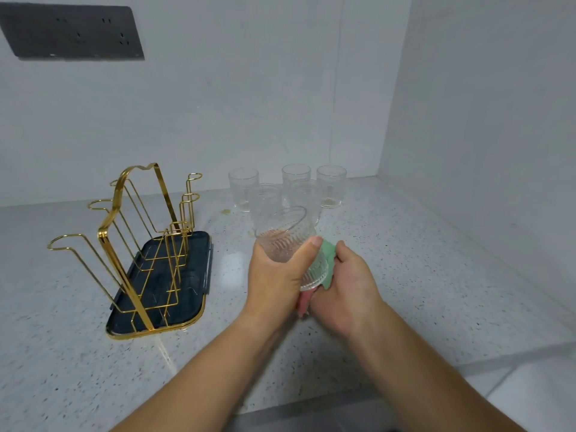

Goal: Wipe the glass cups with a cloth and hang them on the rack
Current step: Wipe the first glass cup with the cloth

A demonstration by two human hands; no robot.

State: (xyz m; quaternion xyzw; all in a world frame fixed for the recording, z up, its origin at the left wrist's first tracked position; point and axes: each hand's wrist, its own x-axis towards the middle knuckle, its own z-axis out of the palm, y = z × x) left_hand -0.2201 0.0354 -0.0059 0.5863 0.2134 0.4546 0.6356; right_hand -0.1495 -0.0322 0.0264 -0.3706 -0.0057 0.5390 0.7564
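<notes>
In the corner of a pale speckled stone countertop (405, 275), where two plain white walls (249, 104) meet, I hold a clear ribbed glass cup (288, 241) tilted above the surface, its mouth pointing up and away from me. My left hand (277, 275) is wrapped round its side, thumb across the front. My right hand (349, 288) is closed around a soft green and pink cloth (327, 260), which it presses against the cup's base, so both hands sit close together on the one cup.

Behind it, near the back wall, five more clear ribbed glass cups (331, 185) stand upright in a tight cluster on the counter. A small yellowish stain (226, 211) marks the stone just left of them.

To my left sits a gold wire rack (134, 238) with looped prongs and a tall arched handle, standing in a dark navy tray (156, 322) with a gold rim; no cup hangs on it. High on the left wall is a dark grey socket panel (71, 32). The counter's front edge runs below my forearms.
</notes>
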